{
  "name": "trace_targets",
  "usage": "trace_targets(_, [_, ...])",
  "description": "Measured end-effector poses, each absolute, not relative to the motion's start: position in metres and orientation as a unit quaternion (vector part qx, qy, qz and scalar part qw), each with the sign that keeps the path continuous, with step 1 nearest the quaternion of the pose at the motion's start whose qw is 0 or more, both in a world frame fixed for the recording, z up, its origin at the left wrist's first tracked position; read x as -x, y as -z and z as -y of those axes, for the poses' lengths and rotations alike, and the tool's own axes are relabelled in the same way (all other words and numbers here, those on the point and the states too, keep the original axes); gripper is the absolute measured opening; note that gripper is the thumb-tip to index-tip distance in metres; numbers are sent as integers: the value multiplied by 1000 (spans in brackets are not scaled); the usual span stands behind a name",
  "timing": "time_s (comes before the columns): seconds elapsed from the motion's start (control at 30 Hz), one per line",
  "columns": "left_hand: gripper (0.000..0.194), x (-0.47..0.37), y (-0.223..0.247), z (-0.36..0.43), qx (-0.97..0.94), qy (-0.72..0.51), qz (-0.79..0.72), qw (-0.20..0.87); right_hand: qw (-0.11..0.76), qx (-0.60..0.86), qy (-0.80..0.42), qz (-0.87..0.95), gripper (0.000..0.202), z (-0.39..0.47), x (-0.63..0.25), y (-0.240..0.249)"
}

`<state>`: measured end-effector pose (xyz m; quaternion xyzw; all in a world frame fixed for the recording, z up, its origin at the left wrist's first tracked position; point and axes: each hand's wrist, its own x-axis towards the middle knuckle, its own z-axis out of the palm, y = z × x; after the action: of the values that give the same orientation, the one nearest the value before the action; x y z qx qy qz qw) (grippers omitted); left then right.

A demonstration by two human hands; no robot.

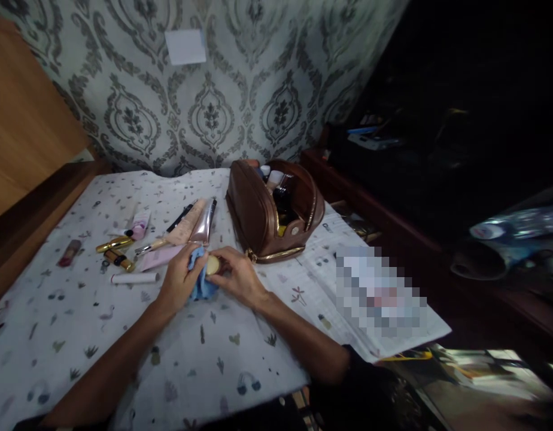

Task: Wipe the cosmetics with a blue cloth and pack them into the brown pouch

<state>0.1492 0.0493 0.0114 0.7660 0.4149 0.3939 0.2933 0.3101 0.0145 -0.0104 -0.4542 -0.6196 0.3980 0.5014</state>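
My left hand (180,278) is closed on a blue cloth (203,290), which hangs below the fingers. Pinched in my right hand (243,275) is a small round container with a pale yellow face (212,264); the cloth touches its left side. Behind my left hand lie a pink tube (162,257), a shiny rose tube (204,222) and a peach-coloured tube (187,222). An open brown cosmetic bag (254,209) stands just beyond my right hand, with several bottles (276,178) inside.
Left on the patterned cloth (178,353) lie a white stick (135,278), gold tubes (119,259), a small white-and-purple tube (140,224) and a lip gloss (70,252). A blurred-out patch (379,290) covers something at right. Wooden edges flank the surface; a patterned wall stands behind.
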Motion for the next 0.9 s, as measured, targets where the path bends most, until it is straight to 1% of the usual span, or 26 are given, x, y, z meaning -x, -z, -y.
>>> trace_targets(0.07, [34, -149, -11, -49, -727, -404, -435, 346, 510, 444, -398, 620, 38, -12, -311, 7])
trace_targets(0.2, [50, -151, -12, -45, -625, -425, -480, 445, 531, 428, -394, 616, 45, -8, -314, -3])
trace_targets(0.27, [53, -153, -17, -43, -603, -425, -491, 463, 534, 419, -380, 629, 45, -4, -319, -15])
trace_targets(0.3, [52, -156, -22, -43, -616, -425, -483, 454, 536, 414, -369, 636, 45, -1, -323, -22])
trace_targets(0.37, [44, -162, -34, -44, -679, -426, -446, 397, 557, 410, -337, 639, 43, 7, -334, -40])
trace_targets(0.47, [31, -178, -55, -51, -804, -410, -354, 246, 577, 416, -286, 642, 42, 15, -360, -72])
trace_targets(0.5, [33, -185, -62, -54, -841, -401, -312, 187, 577, 427, -271, 641, 40, 15, -371, -83])
trace_targets(0.57, [46, -200, -72, -60, -894, -381, -227, 68, 576, 450, -224, 645, 35, 8, -395, -102])
trace_targets(0.63, [59, -214, -77, -65, -916, -357, -178, -38, 563, 469, -165, 660, 34, -9, -419, -118])
trace_targets(0.73, [64, -229, -72, -71, -930, -304, -160, -129, 503, 508, -101, 692, 31, -46, -451, -130])
trace_targets(0.8, [62, -233, -66, -73, -932, -291, -153, -153, 436, 556, -48, 706, 27, -72, -466, -133])
trace_targets(0.9, [58, -232, -59, -75, -924, -310, -144, -173, 330, 614, 25, 717, 23, -102, -475, -133])
